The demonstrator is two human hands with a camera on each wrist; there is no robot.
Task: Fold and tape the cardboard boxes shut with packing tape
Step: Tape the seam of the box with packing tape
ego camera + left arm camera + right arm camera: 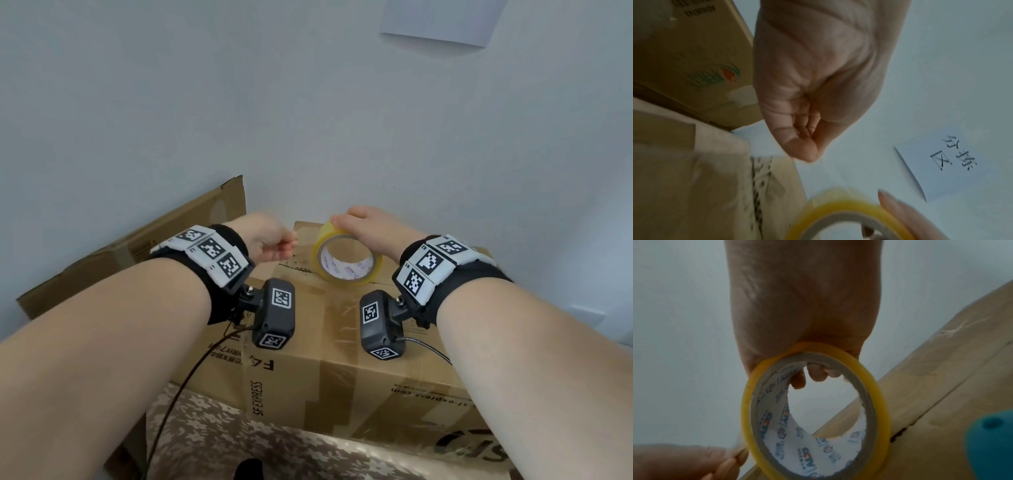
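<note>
While right hand [368,226] grips yellow-edged roll of clear packing tape [346,257] upright on closed brown cardboard box [308,363], left hand [270,240], just beside roll's left, pinches what appears to be tape's free end; seam runs left-right beneath.

Wall [239,102]: plain pale grey-white, fills the head view from 9 through 3 o'clock; light on it even and soft. White paper sheet [442,20] stuck to the wall at 1 o'clock, top cut off by the frame edge, lower edge casting a thin shadow; the left wrist view shows the sheet [937,164] with handwritten characters. Patterned cloth [219,431], brown with pale flowers, at 6–7 o'clock. Small paler patch [585,317] on the wall at 3 o'clock, unclear what.
</note>
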